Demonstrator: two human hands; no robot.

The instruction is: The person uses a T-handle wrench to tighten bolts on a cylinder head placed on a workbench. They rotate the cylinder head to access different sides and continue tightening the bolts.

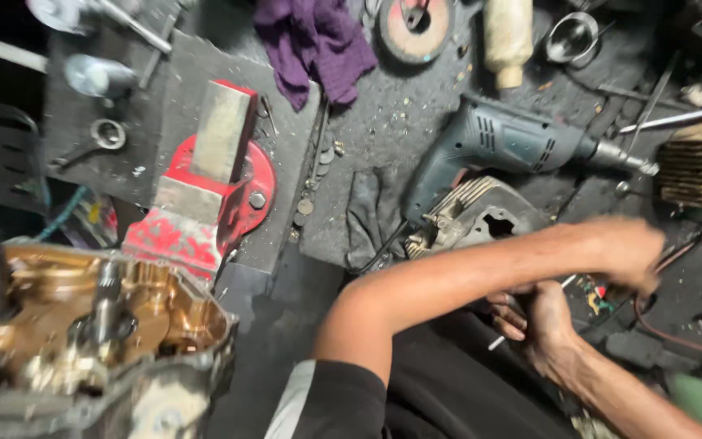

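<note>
Your left hand [623, 252] crosses over right forearm, blurred at right edge by red cable [676, 256]; grip cannot be told. Your right hand [538, 321] curls shut on thin white stick [497, 341], low near lap. Drill [513, 142] lies on bench above, red vise [205, 191] far left.

Bare dark bench strip open just left of electric drill [505, 142]. Above drill: purple rag [314, 41], grinding disc [416, 28], cream bottle [507, 36] crowd bench. Far left of drill, red vise [213, 179] blocks. Finned cylinder [481, 215] touches drill's underside.
</note>
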